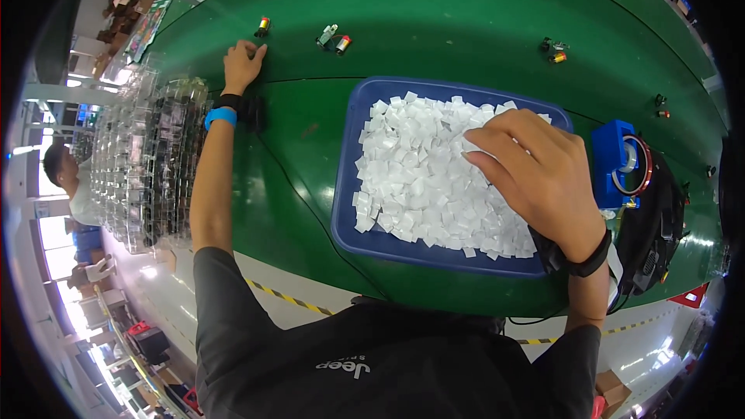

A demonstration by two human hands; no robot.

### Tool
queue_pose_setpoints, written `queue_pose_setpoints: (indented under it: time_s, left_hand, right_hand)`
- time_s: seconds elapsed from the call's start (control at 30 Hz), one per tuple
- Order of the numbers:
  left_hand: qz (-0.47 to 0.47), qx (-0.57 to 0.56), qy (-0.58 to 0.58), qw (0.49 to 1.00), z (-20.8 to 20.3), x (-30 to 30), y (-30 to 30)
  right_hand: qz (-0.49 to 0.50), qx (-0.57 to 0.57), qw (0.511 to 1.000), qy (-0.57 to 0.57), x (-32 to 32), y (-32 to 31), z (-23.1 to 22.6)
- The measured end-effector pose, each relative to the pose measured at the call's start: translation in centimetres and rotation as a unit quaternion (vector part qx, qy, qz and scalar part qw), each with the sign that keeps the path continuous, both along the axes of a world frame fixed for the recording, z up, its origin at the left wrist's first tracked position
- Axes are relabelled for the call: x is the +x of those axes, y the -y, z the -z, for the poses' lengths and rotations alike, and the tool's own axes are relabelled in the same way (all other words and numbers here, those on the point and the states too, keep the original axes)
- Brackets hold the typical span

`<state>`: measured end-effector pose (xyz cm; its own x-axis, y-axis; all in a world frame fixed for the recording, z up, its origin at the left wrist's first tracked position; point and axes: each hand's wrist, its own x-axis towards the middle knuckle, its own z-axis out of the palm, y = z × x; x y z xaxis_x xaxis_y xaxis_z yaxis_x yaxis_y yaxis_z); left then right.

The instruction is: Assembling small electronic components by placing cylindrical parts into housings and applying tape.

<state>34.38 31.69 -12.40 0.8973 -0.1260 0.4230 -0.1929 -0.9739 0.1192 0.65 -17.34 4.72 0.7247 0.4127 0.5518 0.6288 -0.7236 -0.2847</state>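
Observation:
My right hand [539,171] is over a blue tray [341,186] heaped with small white square pieces [434,171]. Its thumb and forefinger are bent toward each other just above the heap. White shows at their tips, but I cannot tell a held piece from those behind. At the far left, my left hand [244,68] is stretched out low over the green work surface, its fingers loosely bent and the thumb apart. Just beyond its fingertips lies a small part with a red and yellow cylinder [264,25]. Nothing shows in this hand.
Similar small assemblies [334,39] lie along the far strip, another [555,50] farther right. A blue tape dispenser [613,163] and a black bag [660,217] are right of the tray. Stacked clear plastic trays [147,163] stand at left, with a person [74,178] beyond. A black cable [299,194] crosses the table.

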Motion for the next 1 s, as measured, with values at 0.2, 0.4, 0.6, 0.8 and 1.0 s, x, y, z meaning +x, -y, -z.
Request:
queue_pose_setpoints:
  time_s: [0.2, 0.4, 0.6, 0.8, 1.0]
  left_hand:
    - [0.182, -0.192, -0.178, 0.948, -5.6, -6.3, 12.9]
    - [0.220, -0.101, -0.213, 0.946, -9.7, -10.8, 13.4]
    - [0.291, 0.032, -0.062, 0.954, -13.5, -20.4, 15.3]
    - [0.363, -0.243, -0.013, 0.900, -17.7, -27.3, 23.9]
    - [0.477, -0.268, 0.008, 0.837, -18.5, -27.8, 28.6]
  right_hand:
    - [0.004, -0.011, 1.000, -0.011, -0.1, 0.2, 0.2]
    - [-0.010, -0.006, 1.000, -0.005, -0.4, 0.2, -0.3]
    - [-0.006, 0.005, 1.000, -0.008, -1.0, -0.1, -0.7]
    - [0.030, 0.122, 0.992, -0.019, -1.9, -1.6, -1.0]
    - [0.042, 0.086, 0.988, 0.121, -1.1, -0.1, -0.8]
